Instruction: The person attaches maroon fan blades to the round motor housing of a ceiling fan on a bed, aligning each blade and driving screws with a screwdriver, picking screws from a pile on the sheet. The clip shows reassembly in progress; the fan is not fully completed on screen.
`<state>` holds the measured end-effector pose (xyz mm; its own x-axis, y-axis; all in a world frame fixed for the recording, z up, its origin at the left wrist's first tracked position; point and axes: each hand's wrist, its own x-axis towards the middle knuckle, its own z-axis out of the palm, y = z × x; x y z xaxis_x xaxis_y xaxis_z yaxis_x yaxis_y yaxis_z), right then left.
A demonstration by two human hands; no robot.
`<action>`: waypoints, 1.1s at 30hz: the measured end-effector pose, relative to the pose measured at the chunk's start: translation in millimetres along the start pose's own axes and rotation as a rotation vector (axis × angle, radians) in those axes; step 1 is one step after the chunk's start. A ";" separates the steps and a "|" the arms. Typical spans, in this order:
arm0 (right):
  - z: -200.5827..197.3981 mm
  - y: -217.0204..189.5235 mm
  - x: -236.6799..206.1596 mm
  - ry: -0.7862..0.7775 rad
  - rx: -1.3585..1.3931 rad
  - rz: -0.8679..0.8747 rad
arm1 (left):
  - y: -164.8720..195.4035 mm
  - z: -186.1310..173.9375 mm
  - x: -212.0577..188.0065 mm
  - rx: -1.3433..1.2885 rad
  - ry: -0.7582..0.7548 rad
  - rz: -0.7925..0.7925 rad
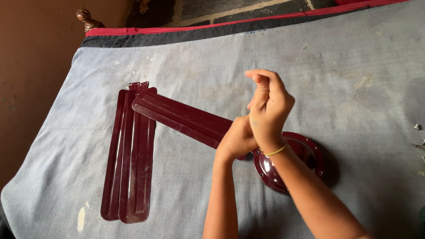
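1. Left hand [237, 139] sits low on the inner end of the angled fan blade [183, 117], right where it meets the round motor housing [305, 155]. Fingers look closed over the blade end, but the right forearm blocks them, so how tight the grip is can't be told.
2. Right hand [268, 108] is raised above the left, fingers curled into a loose fist with thumb and forefinger pinched. Something small may be in there; nothing shows, can't tell.
3. Housing lies right of middle on the grey cloth [199, 57], nearer the front edge. Blade runs from it up toward the back-left corner.
4. Risk: if the left hand eases off, the long blade could swing or tip at the joint, since its far end rests on the stacked blades [128, 159].
5. Risk: a small part dropped from the pinch would be hard to find on the wrinkled cloth.
6. Risk: loose screws [417, 127] lie at the right edge and could roll off if the cloth gets tugged.
7. Risk: the stack near the left edge could slide if the angled blade drags across it.
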<state>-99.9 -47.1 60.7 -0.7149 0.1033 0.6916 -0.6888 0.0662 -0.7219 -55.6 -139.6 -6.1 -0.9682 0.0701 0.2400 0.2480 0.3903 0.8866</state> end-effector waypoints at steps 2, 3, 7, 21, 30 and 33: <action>7.1 -9.4 -6.1 0.082 -0.129 -0.100 | 3.5 1.0 -1.4 -0.054 -0.017 0.007; 9.9 -14.6 -6.4 0.125 -0.189 -0.153 | 4.8 -1.1 -3.0 -0.088 -0.025 0.000; 0.8 -32.5 4.8 -0.240 0.021 0.151 | 1.7 -9.4 -7.9 -0.124 -0.047 0.017; -28.2 54.1 44.6 -1.523 1.518 0.377 | -12.9 -7.0 -7.0 -0.170 -0.136 0.037; -22.0 15.9 11.6 -0.736 0.652 0.304 | -0.7 -5.5 -10.0 0.065 -0.112 -0.171; -5.6 -3.2 -0.1 -0.471 0.278 0.116 | 1.8 -10.8 -11.0 -0.042 -0.060 -0.104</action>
<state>-97.0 -41.8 62.8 -0.7203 -0.3642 0.5904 -0.5630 -0.1903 -0.8042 -44.2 -149.6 -2.9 -0.9886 0.0868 0.1230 0.1463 0.3594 0.9216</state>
